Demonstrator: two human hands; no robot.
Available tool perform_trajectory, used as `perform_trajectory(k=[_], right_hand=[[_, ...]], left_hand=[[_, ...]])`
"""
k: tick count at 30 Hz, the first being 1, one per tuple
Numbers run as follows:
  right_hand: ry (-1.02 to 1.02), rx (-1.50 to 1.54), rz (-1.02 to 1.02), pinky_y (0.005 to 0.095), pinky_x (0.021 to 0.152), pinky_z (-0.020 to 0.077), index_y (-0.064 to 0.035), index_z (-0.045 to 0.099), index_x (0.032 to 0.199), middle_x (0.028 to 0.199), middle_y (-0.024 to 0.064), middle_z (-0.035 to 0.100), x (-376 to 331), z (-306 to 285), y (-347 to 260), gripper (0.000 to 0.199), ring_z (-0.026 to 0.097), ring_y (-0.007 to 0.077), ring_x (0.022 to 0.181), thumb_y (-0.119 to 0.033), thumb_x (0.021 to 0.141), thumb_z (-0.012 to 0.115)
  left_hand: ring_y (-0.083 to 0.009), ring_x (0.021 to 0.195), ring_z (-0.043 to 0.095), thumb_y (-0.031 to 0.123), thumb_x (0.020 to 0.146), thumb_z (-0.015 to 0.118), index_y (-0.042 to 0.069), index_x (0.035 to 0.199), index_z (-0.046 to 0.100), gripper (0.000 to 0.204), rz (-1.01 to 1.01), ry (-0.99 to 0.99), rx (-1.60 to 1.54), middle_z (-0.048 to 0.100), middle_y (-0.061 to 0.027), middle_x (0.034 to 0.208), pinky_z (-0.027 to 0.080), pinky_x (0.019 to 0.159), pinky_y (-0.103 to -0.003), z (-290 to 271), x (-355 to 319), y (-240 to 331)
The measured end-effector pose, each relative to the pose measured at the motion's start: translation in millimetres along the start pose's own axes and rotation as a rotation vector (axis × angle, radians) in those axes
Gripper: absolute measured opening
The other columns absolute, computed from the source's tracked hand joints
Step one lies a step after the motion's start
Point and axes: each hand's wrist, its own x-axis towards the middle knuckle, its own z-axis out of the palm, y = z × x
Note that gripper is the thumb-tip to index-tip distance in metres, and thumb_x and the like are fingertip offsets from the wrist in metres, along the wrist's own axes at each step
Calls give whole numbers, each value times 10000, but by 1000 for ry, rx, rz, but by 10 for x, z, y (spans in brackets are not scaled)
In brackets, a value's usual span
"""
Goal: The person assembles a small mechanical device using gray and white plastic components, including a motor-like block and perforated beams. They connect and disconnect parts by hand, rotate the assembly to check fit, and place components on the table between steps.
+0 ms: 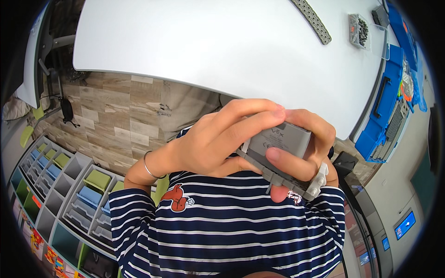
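Note:
Both hands hold a grey boxy plastic module [299, 138] in front of my chest, above the near edge of the white table. Printing shows on its upper face. My left hand [208, 141], with a thin bangle at the wrist, has its fingers along the far edge of the module and its thumb lower at the side. My right hand [320, 139] wraps round the right side, its thumb on the printed face. Along the module's near side runs a grey plastic beam [274, 176] with a short pin poking down. A lighter grey knobbly piece [317, 183] sits at its right end.
On the white table [208, 41] lie a grey perforated strip [313, 21] and a clear box [358, 31] of small dark parts. A blue case [381, 109] with assorted parts is at the right. Storage shelves [60, 187] stand at the lower left above the wood-look floor [120, 106].

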Motion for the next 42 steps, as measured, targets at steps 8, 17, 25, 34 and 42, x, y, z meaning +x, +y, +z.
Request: perform_trajectory(k=[8,17,25,34,42], right_hand=[[386,200,-115,314,602,534,58,602,1197,1068,205,614,27,313,54,875,646,232,853,-700,783,743],[173,173,-78,283,606,476,70,574,1211,1103,167,580,32,158,94,972,626,220,877,-715,685,801],[194,168,6,287,614,483,72,575,1219,1077,160,593,19,172,26,1031,622,215,838,-722,615,835],[-57,89,403,334,791,501,-8,589,1264,1096,97,557,105,56,73,1160,600,218,941,-689,399,952],[80,207,212,324,738,550,65,622,1201,1038,144,633,202,70,-69,967,654,254,928,-568,540,934]], left_hand=[[-348,1067,693,220,811,814,-86,1386,514,717,106,48,37,610,-250,1297,631,822,-374,30,-40,38],[-360,1100,674,226,852,790,-94,1387,501,687,86,19,-71,589,-270,1294,626,840,-386,8,-54,14],[-363,1116,654,239,840,802,-97,1408,473,737,54,6,0,542,-268,1349,607,875,-399,37,-80,48],[-350,1351,475,183,814,827,13,1596,261,980,-366,-139,-246,343,-222,1555,501,1022,-445,-67,-174,-62],[-358,1148,630,109,789,819,-63,1438,467,757,-15,12,88,558,-242,1357,583,885,-391,-59,-138,73]])
